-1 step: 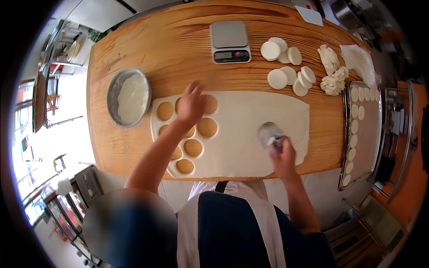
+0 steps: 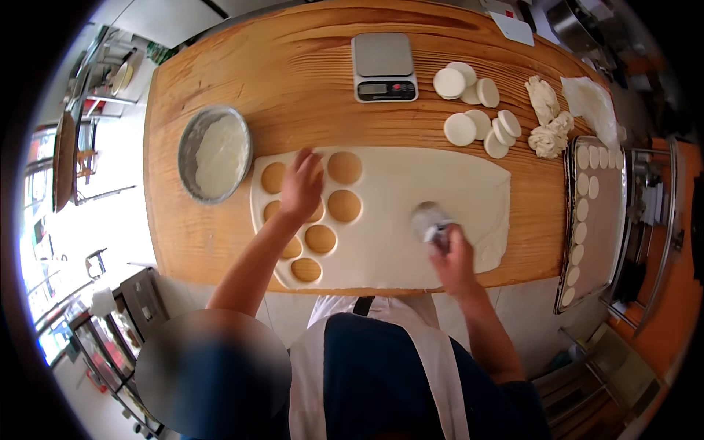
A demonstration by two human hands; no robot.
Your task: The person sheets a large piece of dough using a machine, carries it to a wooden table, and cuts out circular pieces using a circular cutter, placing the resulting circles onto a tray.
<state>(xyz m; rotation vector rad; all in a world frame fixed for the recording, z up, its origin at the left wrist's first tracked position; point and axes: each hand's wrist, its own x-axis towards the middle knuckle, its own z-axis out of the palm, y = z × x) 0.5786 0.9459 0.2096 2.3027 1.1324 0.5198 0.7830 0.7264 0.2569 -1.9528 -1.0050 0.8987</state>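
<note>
A pale rolled-out sheet of dough point(image 2: 396, 172) lies across the near part of the table, with several round holes cut in its left side. Over these holes hangs my left hand point(image 2: 301, 189), its fingers stretched forward and nothing visible in them. My right hand point(image 2: 456, 265) grips a round metal cutter point(image 2: 431, 221), blurred by motion, above the uncut middle right of the sheet. Cut dough discs point(image 2: 460, 129) lie in two loose groups beyond the sheet's right half, some leaning on one another.
A metal bowl point(image 2: 246, 139) of white flour stands at the left, and a kitchen scale point(image 2: 383, 59) at the back. Dough scraps point(image 2: 544, 99) and a crumpled plastic sheet point(image 2: 590, 103) lie far right. A baking tray point(image 2: 601, 220) with discs is by the wooden table's point(image 2: 293, 73) right edge.
My right hand has shifted a little left with the cutter. My left hand has moved slightly left over the holes. The whole view has shifted slightly.
</note>
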